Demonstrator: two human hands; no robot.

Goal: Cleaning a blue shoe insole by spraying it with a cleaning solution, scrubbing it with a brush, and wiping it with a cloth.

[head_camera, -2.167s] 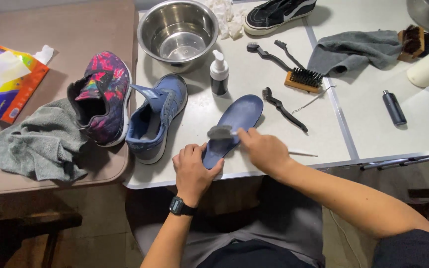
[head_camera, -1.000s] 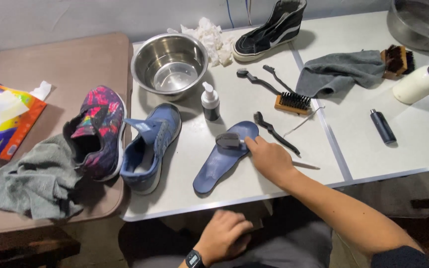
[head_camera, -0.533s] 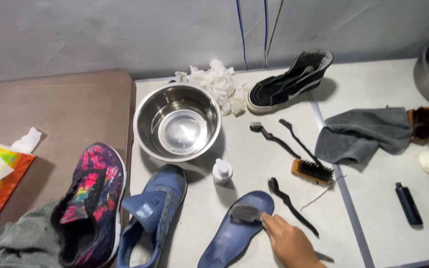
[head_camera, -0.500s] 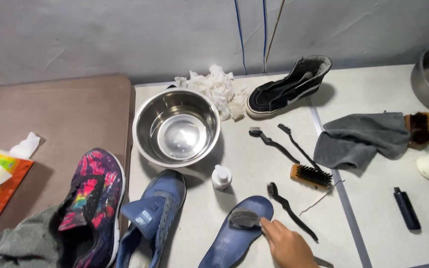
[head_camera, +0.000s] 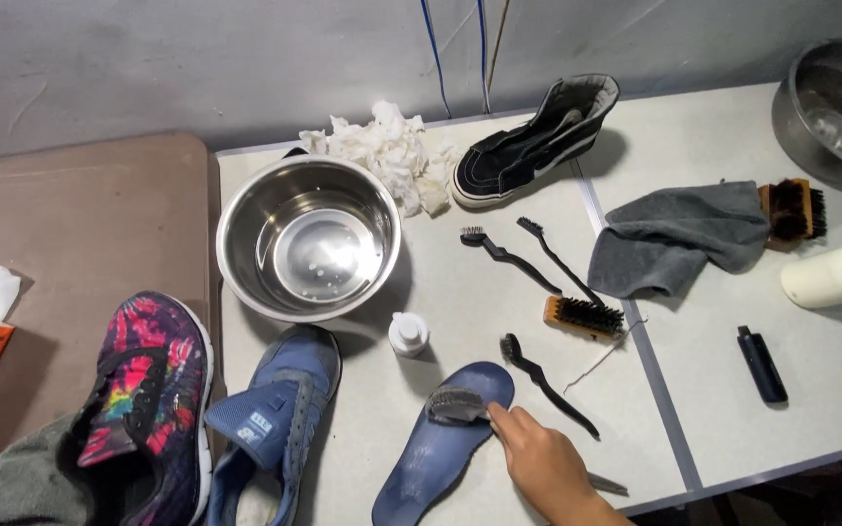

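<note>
My right hand (head_camera: 538,466) reaches in from the bottom and grips a small grey brush (head_camera: 457,404), pressing it onto the upper end of a blue insole (head_camera: 436,453) that lies flat on the white table (head_camera: 479,292). My left hand is out of view. A blue sneaker (head_camera: 270,419) lies just left of the insole. A small white bottle (head_camera: 407,333) stands right above the insole.
A steel bowl (head_camera: 309,239) holding a little water sits behind the sneaker. Several black brushes (head_camera: 538,282), a grey cloth (head_camera: 669,239), a black high-top shoe (head_camera: 538,141), crumpled white tissue (head_camera: 382,151), a multicoloured sneaker (head_camera: 143,399) and a second bowl (head_camera: 835,107) lie around.
My left hand let go of the insole and dropped out of sight. The view tilted up toward the wall. My right hand stays on the brush at the insole.
</note>
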